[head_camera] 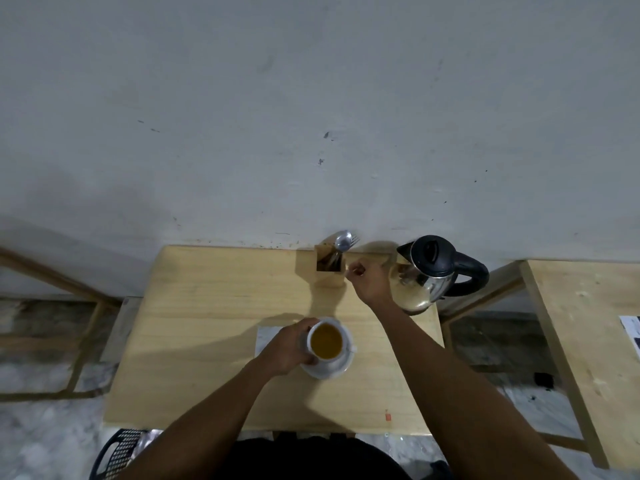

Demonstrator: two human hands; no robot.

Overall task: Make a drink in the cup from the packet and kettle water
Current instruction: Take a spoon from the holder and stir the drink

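Wood makes up the big surface by the wall. At the back right stands the shiny kettle, upright, with its black lid down. Near the front edge sits a white saucer, and the white cup stands on it, full of a yellow-brown drink. So the water looks poured and the mix looks in. The left hand wraps its fingers round the left side of the cup and holds it. Under that hand lies a flat pale sheet; I cannot tell if it is the packet. The right hand is up by the little wooden holder, between it and the kettle, with its fingers curled. I cannot tell if it holds anything. A spoon and a fork stick up out of the holder. I think the stirring step is in hand. Next, the right hand may need to pinch the spoon and lift it straight up, while the left hand keeps the full cup from tipping.
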